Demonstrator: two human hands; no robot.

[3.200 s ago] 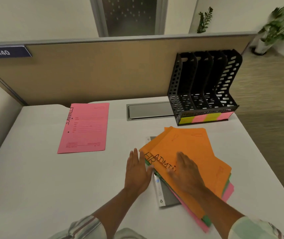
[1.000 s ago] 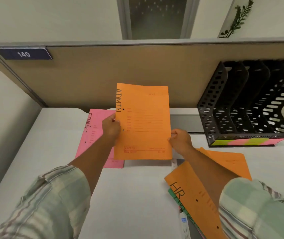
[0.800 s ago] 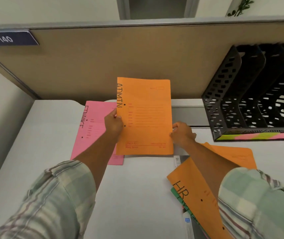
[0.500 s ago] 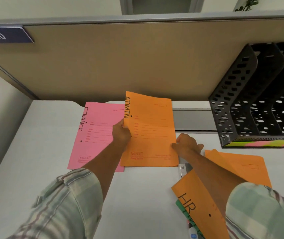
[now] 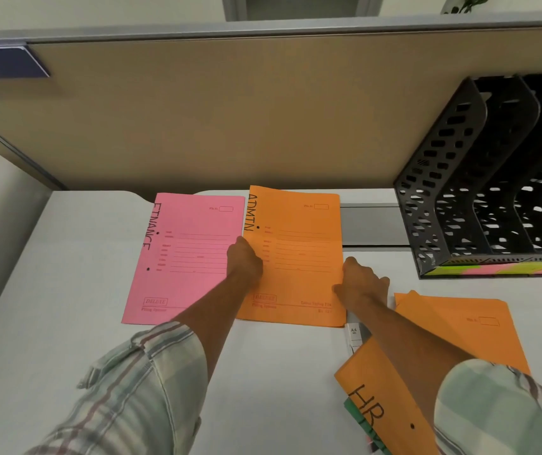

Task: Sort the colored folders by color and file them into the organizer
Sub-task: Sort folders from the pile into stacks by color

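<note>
L hand (image 5: 245,264) pinches ADMIN folder (image 5: 299,277), left edge. R hand (image 5: 361,285) at its right edge; grip unclear.

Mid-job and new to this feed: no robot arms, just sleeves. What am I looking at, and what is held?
There is no machine: a person works with bare hands, and the one camera sits on their head, looking down. On the desk lie a pink FINANCE folder and, beside it, an orange ADMIN folder. The left hand holds that folder's left edge; the right hand rests at its right edge, grip unclear. A pile topped by an orange HR folder lies nearer right; the black organizer stands back right.
</note>
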